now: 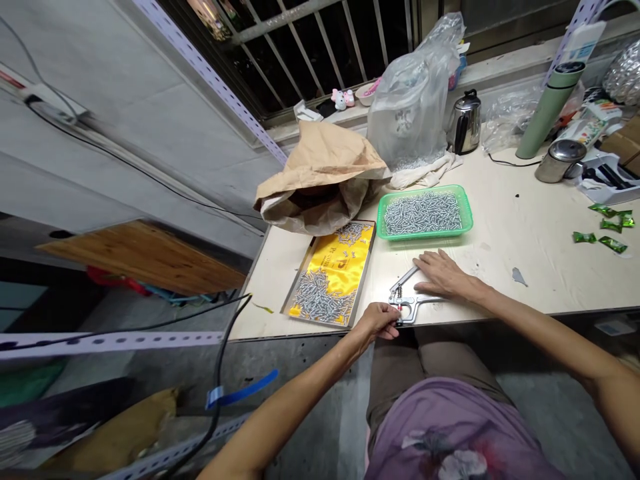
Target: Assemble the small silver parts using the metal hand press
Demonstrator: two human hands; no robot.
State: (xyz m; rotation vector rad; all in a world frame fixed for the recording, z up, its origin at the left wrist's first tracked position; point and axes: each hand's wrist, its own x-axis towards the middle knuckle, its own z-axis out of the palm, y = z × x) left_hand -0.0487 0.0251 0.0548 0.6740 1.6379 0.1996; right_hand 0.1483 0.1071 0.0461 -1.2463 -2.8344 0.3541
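Observation:
A silver hand-press tool with a hinged lever and a spring [413,303] lies at the table's front edge. My left hand [379,321] is at the tool's jaw end, thumb and fingers pinched together. What it pinches is too small to tell; a bit of red shows beside the fingertips. My right hand [443,275] rests over the tool's handle side, fingers spread, fingertips at the raised lever's end and thumb near the lower handle. Left of the tool is a shallow tray [356,293] lined with yellow cloth, with small silver metal pieces in two heaps.
Behind my hands stands a green basket [425,235] full of small metal pieces. An open brown paper bag [325,157] overhangs the tray's back end. Farther back are a plastic bag [407,107], a kettle [466,123] and a green flask [550,110]. Green-wrapped sweets [613,245] lie right.

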